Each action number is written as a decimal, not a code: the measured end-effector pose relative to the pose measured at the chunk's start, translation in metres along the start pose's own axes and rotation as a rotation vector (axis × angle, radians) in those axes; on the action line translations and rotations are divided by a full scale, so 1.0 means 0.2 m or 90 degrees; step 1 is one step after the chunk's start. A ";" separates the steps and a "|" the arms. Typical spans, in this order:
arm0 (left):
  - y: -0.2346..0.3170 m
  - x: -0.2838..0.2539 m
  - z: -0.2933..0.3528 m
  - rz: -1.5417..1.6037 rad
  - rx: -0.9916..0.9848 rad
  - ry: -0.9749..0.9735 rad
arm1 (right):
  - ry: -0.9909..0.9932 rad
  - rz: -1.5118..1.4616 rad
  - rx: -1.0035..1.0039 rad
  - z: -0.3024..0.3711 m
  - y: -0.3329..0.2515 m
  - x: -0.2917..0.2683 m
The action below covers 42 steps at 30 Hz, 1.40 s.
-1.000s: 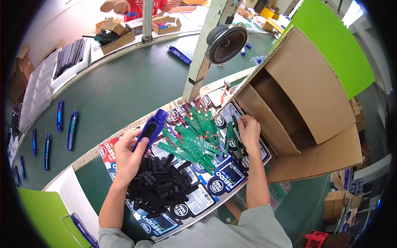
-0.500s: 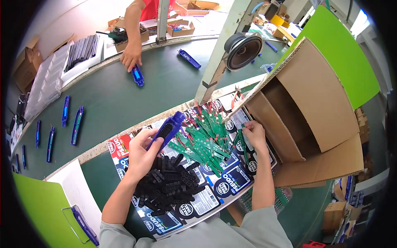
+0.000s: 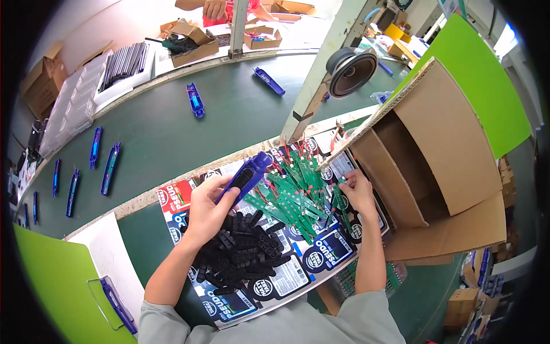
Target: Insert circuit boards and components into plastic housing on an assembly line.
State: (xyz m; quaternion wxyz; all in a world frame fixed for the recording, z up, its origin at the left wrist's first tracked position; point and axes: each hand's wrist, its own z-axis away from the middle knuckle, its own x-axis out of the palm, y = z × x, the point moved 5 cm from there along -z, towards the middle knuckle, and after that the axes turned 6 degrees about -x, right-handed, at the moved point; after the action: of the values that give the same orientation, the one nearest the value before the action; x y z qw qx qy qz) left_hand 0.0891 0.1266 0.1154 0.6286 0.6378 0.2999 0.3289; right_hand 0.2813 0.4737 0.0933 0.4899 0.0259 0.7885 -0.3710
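Observation:
My left hand [image 3: 211, 205] grips a long blue plastic housing [image 3: 259, 165] with a black insert in its hollow, tilted above the printed sheet [image 3: 289, 275]. Below it lies a heap of small black plastic parts [image 3: 243, 252]. Over on the right, my right hand [image 3: 360, 192] pinches the upper end of a narrow green circuit board [image 3: 342, 211]; its fingertips partly hide the grip. Between my hands spreads a pile of green circuit boards [image 3: 292, 198] with red wires and white connectors.
An open cardboard box [image 3: 447, 149] stands right of my right hand. Several blue housings [image 3: 196, 101] lie on the green conveyor [image 3: 154, 137] beyond. A post with a round speaker [image 3: 353, 73] rises at the far edge. Across the belt is a co-worker's hand [image 3: 215, 9].
The co-worker's hand has let go of a blue housing on the belt and drawn back. My hands keep their holds; the whole view has shifted slightly.

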 end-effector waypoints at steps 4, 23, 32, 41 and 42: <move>0.00 -0.01 0.00 -0.015 -0.031 -0.014 | 0.059 0.069 -0.043 0.04 -0.05 -0.08; 0.00 0.06 0.03 0.266 -0.050 -0.081 | 0.099 -0.547 -0.220 0.26 -1.19 0.18; -0.02 0.06 0.03 0.269 -0.041 -0.084 | 0.039 -0.572 -0.197 0.24 -1.22 0.22; -0.05 0.06 0.02 0.249 -0.052 -0.100 | 0.063 -0.324 -0.358 0.19 -1.29 0.19; -0.05 0.06 0.02 0.248 -0.050 -0.103 | 0.113 -0.263 -0.371 0.19 -1.31 0.19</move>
State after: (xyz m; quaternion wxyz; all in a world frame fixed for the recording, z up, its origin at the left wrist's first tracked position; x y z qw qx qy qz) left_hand 0.1007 0.1340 0.1070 0.5996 0.6827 0.1067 0.4037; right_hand 0.1846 0.2498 0.2004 0.3211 -0.2428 0.8890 -0.2182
